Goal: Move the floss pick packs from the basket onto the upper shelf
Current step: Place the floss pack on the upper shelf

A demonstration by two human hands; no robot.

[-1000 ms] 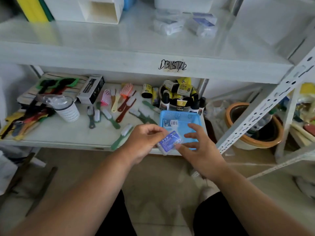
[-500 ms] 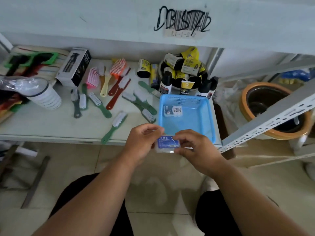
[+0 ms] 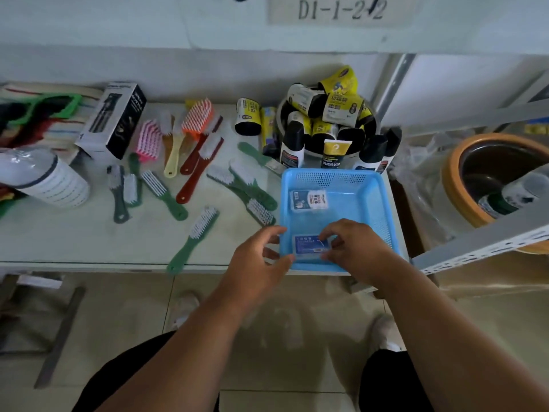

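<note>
A blue-labelled floss pick pack (image 3: 310, 247) hangs low over the near end of the blue basket (image 3: 386, 203), flat and label up. My left hand (image 3: 258, 260) pinches its left end and my right hand (image 3: 353, 248) pinches its right end. A second floss pick pack (image 3: 309, 200), with a white and blue label, lies in the far left part of the basket. Of the upper shelf (image 3: 208, 28) only the white front edge with its label shows along the top; its top surface is out of view.
The basket stands at the right end of the lower shelf (image 3: 74, 242). Several brushes (image 3: 193, 236) lie to its left, bottles and yellow rolls (image 3: 329, 126) behind it, a boxed item (image 3: 114, 120) and a wrapped cup (image 3: 44, 176) further left. A slanted shelf brace (image 3: 481, 245) and an orange pot (image 3: 487, 173) are on the right.
The view has dropped and closed in, so the upper shelf's top is gone from sight. The pack between my hands has moved from in front of the basket to over its near end.
</note>
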